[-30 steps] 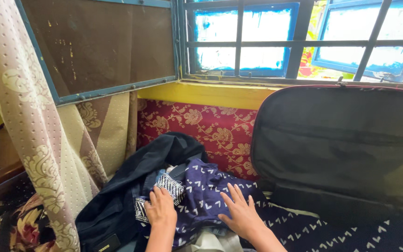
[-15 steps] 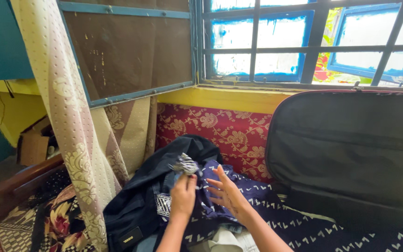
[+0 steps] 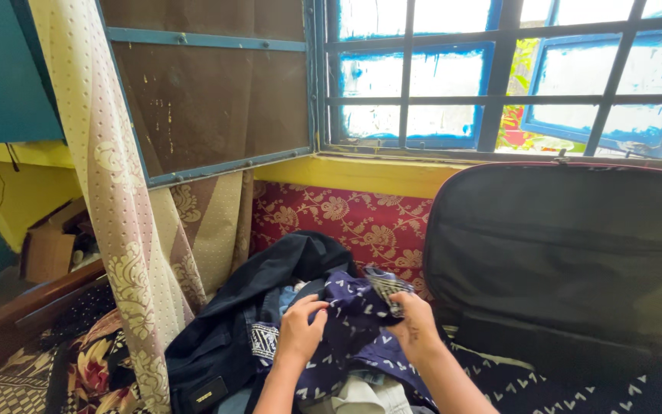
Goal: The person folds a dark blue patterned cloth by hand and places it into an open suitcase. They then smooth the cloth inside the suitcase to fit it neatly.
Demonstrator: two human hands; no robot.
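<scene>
A heap of clothes lies before me. On top is a navy cloth with small white marks (image 3: 350,322). My left hand (image 3: 300,333) presses into this navy cloth, fingers curled on it. My right hand (image 3: 415,330) grips a small black-and-white patterned cloth (image 3: 387,287) at the top of the heap. A dark navy garment (image 3: 270,280) lies under and left of the pile. An open black suitcase (image 3: 568,253) stands to the right, its lid leaning against the window wall.
A cream and mauve patterned curtain (image 3: 109,192) hangs at the left. A barred blue window (image 3: 492,77) and a brown shutter (image 3: 208,84) are behind. A red floral cloth (image 3: 346,218) covers the wall base. A cardboard box (image 3: 47,245) sits far left.
The small black-and-white cloth passed from my left hand to my right and moved rightward. My left hand dropped onto the navy cloth.
</scene>
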